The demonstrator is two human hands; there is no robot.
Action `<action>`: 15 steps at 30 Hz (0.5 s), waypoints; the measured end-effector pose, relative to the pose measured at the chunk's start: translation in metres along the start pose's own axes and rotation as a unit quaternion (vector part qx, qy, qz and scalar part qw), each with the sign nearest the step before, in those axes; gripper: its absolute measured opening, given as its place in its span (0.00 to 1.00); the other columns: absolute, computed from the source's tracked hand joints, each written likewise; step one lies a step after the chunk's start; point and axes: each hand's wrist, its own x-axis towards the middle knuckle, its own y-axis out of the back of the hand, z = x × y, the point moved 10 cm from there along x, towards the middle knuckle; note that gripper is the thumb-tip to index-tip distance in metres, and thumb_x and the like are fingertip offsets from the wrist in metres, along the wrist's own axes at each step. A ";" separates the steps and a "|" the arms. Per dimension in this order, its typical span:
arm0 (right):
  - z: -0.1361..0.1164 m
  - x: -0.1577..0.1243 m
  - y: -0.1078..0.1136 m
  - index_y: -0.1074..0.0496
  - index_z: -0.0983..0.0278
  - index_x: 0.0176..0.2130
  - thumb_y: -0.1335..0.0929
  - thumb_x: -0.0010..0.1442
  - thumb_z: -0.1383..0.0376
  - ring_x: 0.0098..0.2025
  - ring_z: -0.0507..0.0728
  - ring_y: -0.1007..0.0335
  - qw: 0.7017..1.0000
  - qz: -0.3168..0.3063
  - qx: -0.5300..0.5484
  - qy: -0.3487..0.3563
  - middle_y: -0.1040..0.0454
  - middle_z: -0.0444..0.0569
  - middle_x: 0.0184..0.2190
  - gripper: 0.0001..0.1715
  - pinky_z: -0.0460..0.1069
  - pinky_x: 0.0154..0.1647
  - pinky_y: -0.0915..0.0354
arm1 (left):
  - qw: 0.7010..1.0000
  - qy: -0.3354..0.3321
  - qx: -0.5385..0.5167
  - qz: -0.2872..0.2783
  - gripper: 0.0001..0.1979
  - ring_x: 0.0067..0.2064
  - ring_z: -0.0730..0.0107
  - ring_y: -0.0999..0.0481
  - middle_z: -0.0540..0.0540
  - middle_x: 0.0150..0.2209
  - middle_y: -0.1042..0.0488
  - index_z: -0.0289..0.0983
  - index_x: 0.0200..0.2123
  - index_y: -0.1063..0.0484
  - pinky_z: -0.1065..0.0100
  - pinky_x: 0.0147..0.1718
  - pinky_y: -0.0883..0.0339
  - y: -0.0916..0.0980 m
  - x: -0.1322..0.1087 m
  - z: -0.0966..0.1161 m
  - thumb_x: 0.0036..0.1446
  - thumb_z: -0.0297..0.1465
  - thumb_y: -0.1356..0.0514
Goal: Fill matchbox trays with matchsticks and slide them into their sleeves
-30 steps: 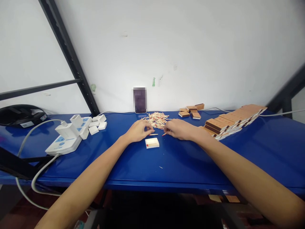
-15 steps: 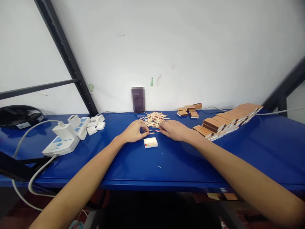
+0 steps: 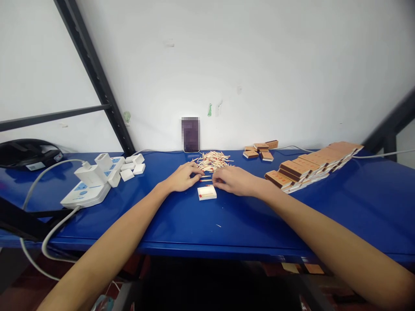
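Head view: from the person's own head, above the near side, looking forward and down
Bench (image 3: 181, 224): seen at a slant from above, near edge across the lower part, far edge about mid-height
Wall (image 3: 266, 65): faced nearly head-on, filling most of the upper half
Left hand (image 3: 183, 178) and right hand (image 3: 239, 180): around the centre, at arm's reach
Forearms (image 3: 121, 235): nearer the lens, cut off low at both sides

Wooden matches (image 3: 212, 161); smooth glossy tabletop (image 3: 181, 220); cardboard matchboxes (image 3: 319, 160).
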 end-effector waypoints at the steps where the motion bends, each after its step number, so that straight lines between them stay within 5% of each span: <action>1: -0.004 0.003 0.000 0.27 0.63 0.36 0.37 0.62 0.67 0.37 0.55 0.31 1.000 0.016 -0.002 0.006 0.24 0.50 0.37 0.09 0.48 0.35 0.43 | 1.000 -0.007 -0.001 -0.004 0.16 0.43 0.63 0.30 0.44 0.38 0.29 0.37 0.46 0.24 0.61 0.47 0.37 0.000 0.001 0.001 0.63 0.32 0.50; 8: 0.017 -0.001 0.027 0.29 0.65 0.42 0.44 0.68 0.64 0.39 0.57 0.30 0.988 0.124 -0.050 -0.080 0.25 0.54 0.40 0.18 0.49 0.35 0.44 | 1.000 -0.007 0.003 -0.010 0.18 0.43 0.63 0.30 0.44 0.39 0.28 0.36 0.46 0.23 0.62 0.47 0.37 -0.001 0.001 0.004 0.59 0.26 0.50; 15: 0.051 -0.015 0.023 0.26 0.64 0.36 0.38 0.61 0.67 0.39 0.60 0.29 0.984 0.031 -0.107 -0.137 0.24 0.55 0.38 0.11 0.50 0.33 0.44 | 1.000 -0.015 -0.006 -0.004 0.16 0.43 0.62 0.30 0.44 0.39 0.27 0.38 0.42 0.22 0.61 0.44 0.38 0.000 0.000 0.008 0.63 0.37 0.47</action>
